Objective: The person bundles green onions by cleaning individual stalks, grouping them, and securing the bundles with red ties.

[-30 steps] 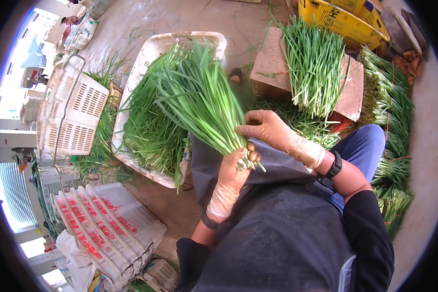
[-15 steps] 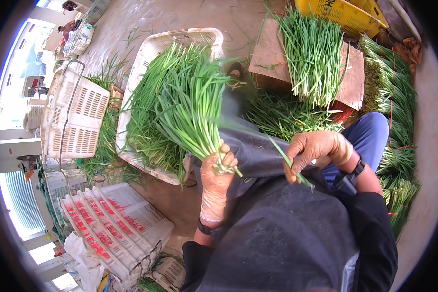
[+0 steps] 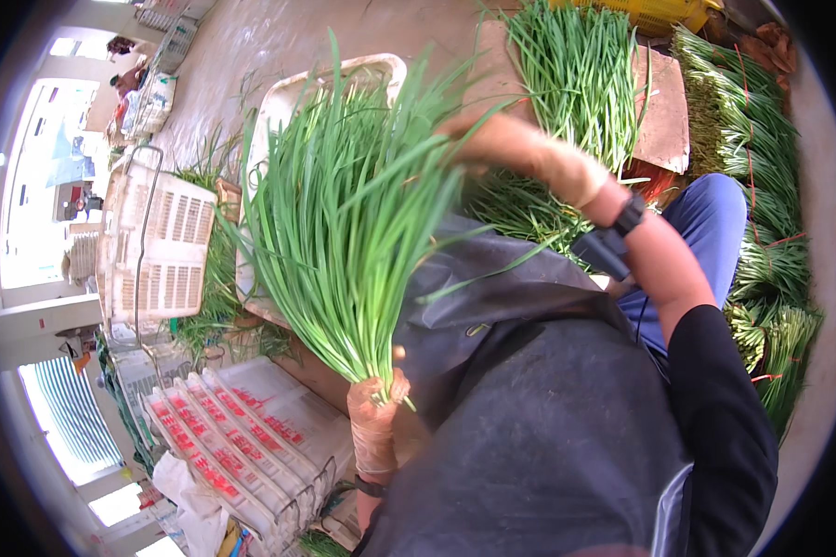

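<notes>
A large bunch of garlic chives [image 3: 339, 241] stands fanned out in my gloved left hand [image 3: 373, 401], which is closed round the pale stalk ends. The long green leaves spread up and away in front of me. At the right side of the leaf tops is my gloved right hand [image 3: 497, 141], smeared by motion. Its fingers partly merge with the leaves, so I cannot tell what they hold. One long loose leaf [image 3: 492, 271] lies across the air above my dark apron [image 3: 548, 418]. Behind the bunch, a white plastic crate [image 3: 381, 67] is mostly hidden.
Trimmed chives [image 3: 576, 84] lie on a brown board [image 3: 661, 116] at the far right. Tied bundles [image 3: 771, 176] line the right side, near a yellow crate [image 3: 659, 14]. On the left stand a white basket [image 3: 153, 241] and a white crate with red markings [image 3: 241, 436].
My left hand has drawn the bunch lower and nearer, with its leaves now upright and spread. My right hand has swung from above the apron, up and left to the leaf tops.
</notes>
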A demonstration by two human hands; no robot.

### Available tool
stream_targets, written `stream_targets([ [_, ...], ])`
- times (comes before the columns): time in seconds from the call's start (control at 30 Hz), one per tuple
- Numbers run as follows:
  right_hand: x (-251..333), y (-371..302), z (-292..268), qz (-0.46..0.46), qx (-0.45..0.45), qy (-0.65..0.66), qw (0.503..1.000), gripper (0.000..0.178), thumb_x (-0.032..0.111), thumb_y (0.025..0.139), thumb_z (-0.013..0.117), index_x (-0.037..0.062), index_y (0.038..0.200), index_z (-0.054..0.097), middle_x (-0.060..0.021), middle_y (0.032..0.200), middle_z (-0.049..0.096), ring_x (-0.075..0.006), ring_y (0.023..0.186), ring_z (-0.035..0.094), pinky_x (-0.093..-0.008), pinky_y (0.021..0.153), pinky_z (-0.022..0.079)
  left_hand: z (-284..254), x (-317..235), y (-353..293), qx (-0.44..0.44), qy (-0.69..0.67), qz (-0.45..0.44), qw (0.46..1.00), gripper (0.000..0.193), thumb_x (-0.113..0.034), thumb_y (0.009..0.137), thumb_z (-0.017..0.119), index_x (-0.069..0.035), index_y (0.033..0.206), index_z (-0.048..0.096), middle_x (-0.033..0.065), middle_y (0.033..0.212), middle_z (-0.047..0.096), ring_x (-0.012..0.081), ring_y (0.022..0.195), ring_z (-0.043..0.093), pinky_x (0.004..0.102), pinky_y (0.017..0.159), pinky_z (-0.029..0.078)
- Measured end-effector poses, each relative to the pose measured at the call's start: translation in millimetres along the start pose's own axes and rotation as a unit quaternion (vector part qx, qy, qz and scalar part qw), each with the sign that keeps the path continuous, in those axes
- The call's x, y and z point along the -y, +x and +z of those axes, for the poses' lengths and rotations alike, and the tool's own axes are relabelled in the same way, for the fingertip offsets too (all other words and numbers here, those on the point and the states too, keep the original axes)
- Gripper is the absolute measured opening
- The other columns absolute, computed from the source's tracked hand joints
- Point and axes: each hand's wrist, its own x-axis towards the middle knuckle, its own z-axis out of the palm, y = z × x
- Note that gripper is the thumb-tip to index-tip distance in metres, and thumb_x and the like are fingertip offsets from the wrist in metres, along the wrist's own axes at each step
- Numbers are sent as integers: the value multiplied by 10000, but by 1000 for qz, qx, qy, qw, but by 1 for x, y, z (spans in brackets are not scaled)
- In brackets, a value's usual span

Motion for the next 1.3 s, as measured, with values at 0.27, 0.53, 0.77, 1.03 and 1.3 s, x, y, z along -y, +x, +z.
stream_targets([
  [0.27, 59, -105, -90, -99, -70, -56, 991, 158, 153, 902, 642, 43, 995, 707, 10, 758, 632, -47, 626, 554, -192, 529, 424, -21, -1, 15, -79, -8, 54, 995, 381, -159, 785, 615, 94, 1060, 541, 107, 683, 512, 212, 620, 475, 326, 637, 385],
  [0.53, 15, -147, -126, -395, -213, 225, 865, 284, 114, 985, 532, -64, 1205, 534, -44, 940, 514, -73, 780, 480, -210, 639, 400, -36, -1, 21, -29, -123, 76, 989, 454, -196, 843, 641, 59, 1188, 493, 64, 886, 560, 93, 596, 450, 249, 578, 392],
  [0.77, -7, -108, 43, -56, 48, -304, 950, 499, 245, 834, 721, 51, 1270, 575, -187, 1233, 597, -295, 1098, 606, -370, 927, 487, -9, 14, 40, 32, -239, 49, 969, 502, -142, 823, 660, -6, 1260, 453, 47, 1086, 554, 74, 582, 415, 244, 574, 374],
  [1.03, -11, -22, 125, 121, 116, -51, 985, 336, 271, 839, 682, 19, 1059, 653, -143, 826, 677, -245, 785, 646, -389, 773, 511, -9, 37, 42, 10, -172, 13, 985, 579, -268, 870, 685, -32, 1355, 475, 166, 1217, 587, 92, 649, 454, 246, 632, 401],
  [1.3, 52, -50, 46, 23, 126, 77, 989, 160, 194, 853, 698, 35, 864, 688, 18, 674, 575, -43, 571, 467, -201, 507, 365, -13, 33, 42, -10, -189, -23, 982, 307, -97, 791, 632, 70, 1039, 562, 162, 1017, 579, 185, 705, 476, 320, 675, 392],
])
